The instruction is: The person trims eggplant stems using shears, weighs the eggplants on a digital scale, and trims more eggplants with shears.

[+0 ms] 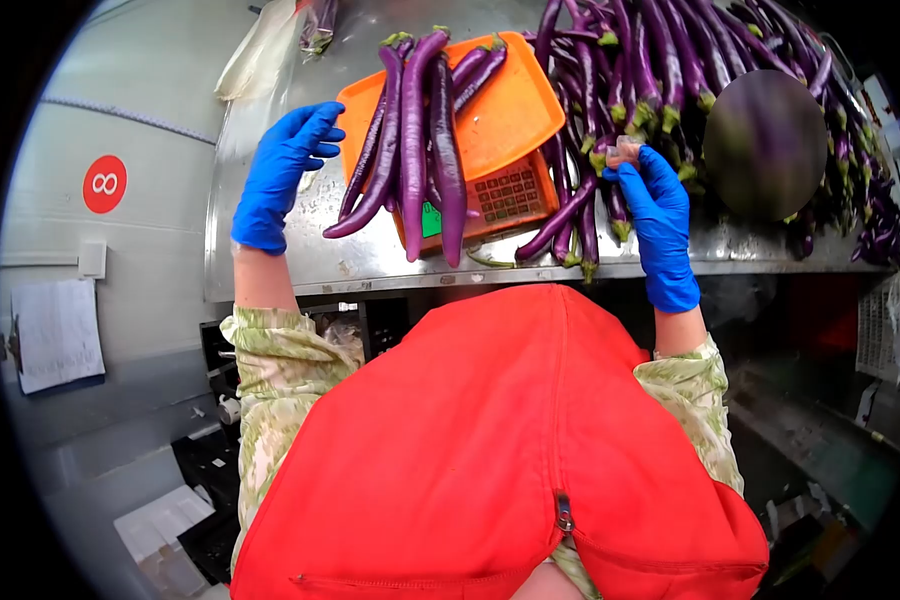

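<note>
Several long purple eggplants lie across an orange tray, their lower ends hanging past its front edge. The tray rests on an orange scale with a keypad and a green display. My left hand, in a blue glove, is just left of the tray, fingers apart and holding nothing. My right hand, also gloved in blue, pinches a small piece of clear plastic beside the heaped eggplants.
The metal table carries the large heap at the right. A pale bag lies at the back left. On the left wall are a red round sign and a paper sheet. Dark crates stand under the table.
</note>
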{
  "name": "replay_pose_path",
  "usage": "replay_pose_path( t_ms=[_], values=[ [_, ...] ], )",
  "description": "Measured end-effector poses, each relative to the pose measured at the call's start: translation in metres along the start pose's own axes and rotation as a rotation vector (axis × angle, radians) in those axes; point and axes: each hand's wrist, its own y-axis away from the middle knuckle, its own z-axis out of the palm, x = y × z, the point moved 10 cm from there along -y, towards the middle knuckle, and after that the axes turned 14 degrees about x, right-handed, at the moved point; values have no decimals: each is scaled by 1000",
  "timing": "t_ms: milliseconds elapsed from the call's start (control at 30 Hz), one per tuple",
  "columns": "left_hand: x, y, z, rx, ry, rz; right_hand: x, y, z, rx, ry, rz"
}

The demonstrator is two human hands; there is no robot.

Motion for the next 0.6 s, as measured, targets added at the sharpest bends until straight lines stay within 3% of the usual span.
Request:
replay_pose_path(
  t_ms=[233, 500, 600],
  values=[
    [8, 11, -2, -77, -18, 44, 10, 33, -39, 90, -36, 70],
    [22, 12, 15, -42, -74, 95, 20, 49, -67, 161, 152, 58],
    [15, 4, 18, -42, -115, 54, 11, 54, -56, 86, -139, 117]
  ],
)
